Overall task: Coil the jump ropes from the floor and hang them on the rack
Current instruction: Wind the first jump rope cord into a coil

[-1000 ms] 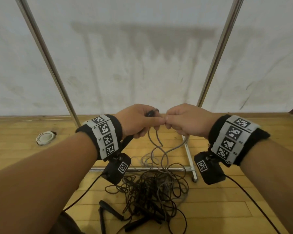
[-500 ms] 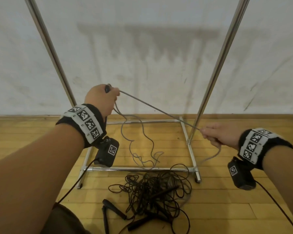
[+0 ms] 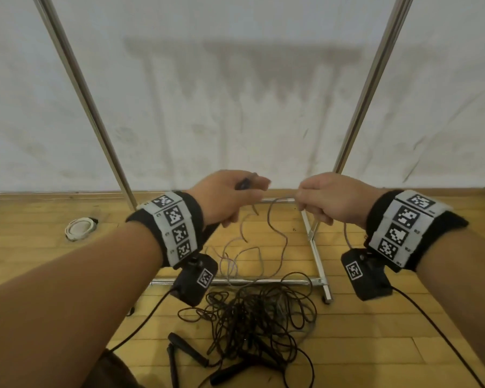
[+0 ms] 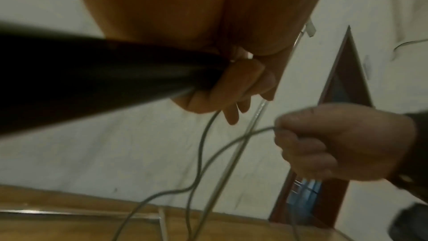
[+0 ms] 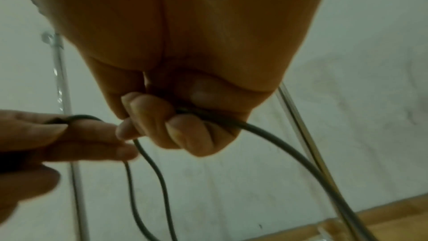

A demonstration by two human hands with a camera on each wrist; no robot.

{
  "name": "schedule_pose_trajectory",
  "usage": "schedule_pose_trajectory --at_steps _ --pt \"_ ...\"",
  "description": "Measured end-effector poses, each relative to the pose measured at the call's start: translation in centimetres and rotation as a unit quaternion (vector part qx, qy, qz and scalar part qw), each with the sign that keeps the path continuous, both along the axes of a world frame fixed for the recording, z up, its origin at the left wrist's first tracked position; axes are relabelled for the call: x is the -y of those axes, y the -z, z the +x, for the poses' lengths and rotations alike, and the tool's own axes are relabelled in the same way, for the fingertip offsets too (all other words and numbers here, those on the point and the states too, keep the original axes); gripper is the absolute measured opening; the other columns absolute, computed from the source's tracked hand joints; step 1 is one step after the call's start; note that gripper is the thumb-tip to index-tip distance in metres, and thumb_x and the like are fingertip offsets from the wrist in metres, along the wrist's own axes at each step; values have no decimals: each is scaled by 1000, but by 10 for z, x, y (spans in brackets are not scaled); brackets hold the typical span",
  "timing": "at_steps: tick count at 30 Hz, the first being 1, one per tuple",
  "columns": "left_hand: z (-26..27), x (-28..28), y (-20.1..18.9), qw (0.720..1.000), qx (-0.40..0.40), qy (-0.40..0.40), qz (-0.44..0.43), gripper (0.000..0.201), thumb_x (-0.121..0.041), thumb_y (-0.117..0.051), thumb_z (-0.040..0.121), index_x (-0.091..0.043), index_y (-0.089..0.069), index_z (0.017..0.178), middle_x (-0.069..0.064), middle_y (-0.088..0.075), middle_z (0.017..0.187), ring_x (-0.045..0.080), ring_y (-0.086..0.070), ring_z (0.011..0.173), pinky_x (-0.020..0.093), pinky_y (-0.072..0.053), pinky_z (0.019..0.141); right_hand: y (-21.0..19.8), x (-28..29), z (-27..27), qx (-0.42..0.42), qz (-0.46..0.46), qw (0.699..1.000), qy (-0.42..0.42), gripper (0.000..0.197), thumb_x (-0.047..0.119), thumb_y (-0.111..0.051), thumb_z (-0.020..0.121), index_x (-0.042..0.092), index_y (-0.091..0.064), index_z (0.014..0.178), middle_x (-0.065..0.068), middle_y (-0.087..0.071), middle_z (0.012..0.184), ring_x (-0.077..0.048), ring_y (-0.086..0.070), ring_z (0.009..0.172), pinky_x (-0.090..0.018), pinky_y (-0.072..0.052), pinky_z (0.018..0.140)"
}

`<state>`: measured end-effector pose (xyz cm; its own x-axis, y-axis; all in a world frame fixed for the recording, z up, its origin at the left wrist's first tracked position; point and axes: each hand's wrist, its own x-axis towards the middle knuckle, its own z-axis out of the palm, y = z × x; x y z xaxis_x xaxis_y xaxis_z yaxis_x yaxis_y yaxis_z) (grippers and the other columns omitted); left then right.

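My left hand (image 3: 224,196) fingers curl round the black handle (image 4: 97,72) w/ grey rope (image 3: 277,233); right hand (image 3: 324,201) pinches rope. Hands were wide apart 0.5 s ago, now near together, centre. Black rope tangle (image 3: 258,312) unmoved on near floor by rack (image 3: 317,247).

A thin grey jump rope (image 3: 275,236) hangs in loose curves between the 2 raised hands, and its black handle (image 4: 99,72) is in the left one. Its lower part falls to the wooden floor, into a tangled heap of black ropes (image 3: 252,317) with black handles (image 3: 186,348). Behind stands the metal rack (image 3: 314,247), with 2 slanted poles and a low base frame.
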<state>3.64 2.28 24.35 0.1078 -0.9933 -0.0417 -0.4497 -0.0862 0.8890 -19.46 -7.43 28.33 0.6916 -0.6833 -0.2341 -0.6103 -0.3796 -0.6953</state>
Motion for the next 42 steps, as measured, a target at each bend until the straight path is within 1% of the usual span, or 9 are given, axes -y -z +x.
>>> schedule_pose_trajectory --at_steps 3,8,13,20,30,33,36,39,42 --pt "-19 1 2 998 3 63 30 16 -45 -73 94 -43 -77 110 0 -73 71 16 -55 46 26 -45 46 -12 -10 6 57 25 998 9 32 22 -47 106 1 -64 89 0 -45 54 -13 -41 45 -30 -38 51" --pt "-26 5 3 999 8 -26 -38 14 -37 -75 97 -32 -73 110 -23 -70 70 8 -52 42 27 -45 45 -17 -18 7 91 57 994 18 30 20 -46 107 3 -62 88 -1 -43 57 -15 -38 48 -31 -35 50" --pt "-31 5 -4 984 -170 -30 -36 37 -52 -66 96 -18 -76 109 2 -82 102 13 -45 40 24 -40 41 -17 -24 10 110 60 992 7 30 21 -46 107 3 -62 88 -1 -46 56 -15 -42 48 -29 -39 51" --pt "-18 7 -25 955 -240 -126 -123 12 -29 -74 93 -24 -75 83 6 -82 102 10 -44 43 23 -38 39 2 -29 14 104 37 994 -27 25 17 -45 107 0 -62 100 -12 -61 67 -26 -59 65 -37 -51 68" --pt "46 -2 -42 898 -249 -296 -209 11 -28 -73 93 -21 -66 87 5 -81 99 11 -43 45 24 -36 43 51 -6 -25 -94 -12 995 -15 27 25 -41 108 11 -60 96 -10 -73 80 -12 -69 68 -34 -56 78" --pt "64 -1 -33 907 -202 -314 -196 10 -31 -73 91 -21 -69 91 3 -82 98 11 -51 49 26 -42 45 59 -3 -33 -134 -32 990 -12 29 28 -41 108 12 -63 97 -6 -75 84 -15 -72 78 -35 -58 82" --pt "70 5 -17 938 -148 -303 -82 20 -32 -72 94 -16 -71 106 2 -82 92 11 -64 58 28 -49 49 56 -3 -28 -140 -7 990 2 29 27 -44 108 11 -66 97 -3 -76 82 -14 -73 78 -27 -57 71" --pt "57 6 -1 974 -111 -185 67 36 -32 -78 92 -5 -68 114 8 -82 90 19 -72 71 28 -53 51 44 -6 -16 -30 110 991 72 26 21 -47 107 2 -64 104 -13 -73 90 -24 -75 82 -35 -63 71" --pt "26 0 1 993 -5 -52 107 51 -52 -84 72 -17 -74 108 2 -81 95 32 -76 90 36 -57 68 24 -14 0 108 183 969 126 27 18 -52 105 -7 -63 106 -20 -66 98 -35 -75 90 -34 -63 69"
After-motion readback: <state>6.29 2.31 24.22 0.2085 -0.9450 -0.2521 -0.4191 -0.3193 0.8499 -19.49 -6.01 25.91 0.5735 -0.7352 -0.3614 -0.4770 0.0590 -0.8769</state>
